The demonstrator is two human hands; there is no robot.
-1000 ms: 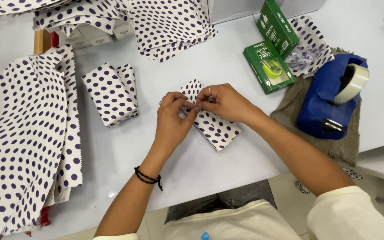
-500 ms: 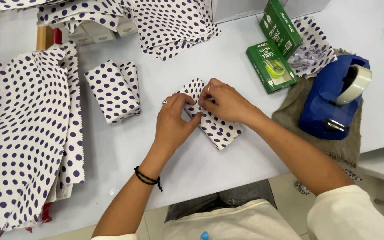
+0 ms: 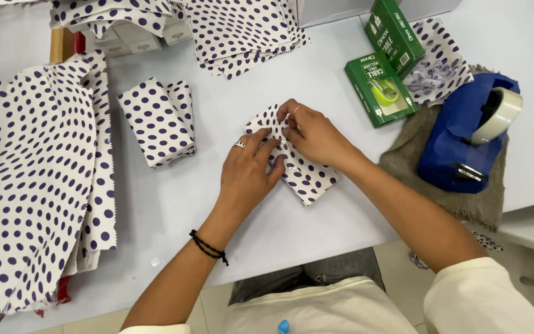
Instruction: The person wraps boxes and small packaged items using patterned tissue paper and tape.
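We're pressing both hands on the dotted parcel mid-surface: left hand lying flat on it, grip apart; right hand pinching its top fold, fingertips together. Wrapped box sitting left, tape dispenser right.

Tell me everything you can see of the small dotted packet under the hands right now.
The small dotted packet is a small flat parcel wrapped in white paper with dark purple dots. It lies on the white table, turned diagonally, its lower corner pointing toward the person. The left hand presses on its left side, and the right hand pinches a fold at its upper end. Its middle and top are covered by the fingers; its contents cannot be seen. Nothing else touches it.
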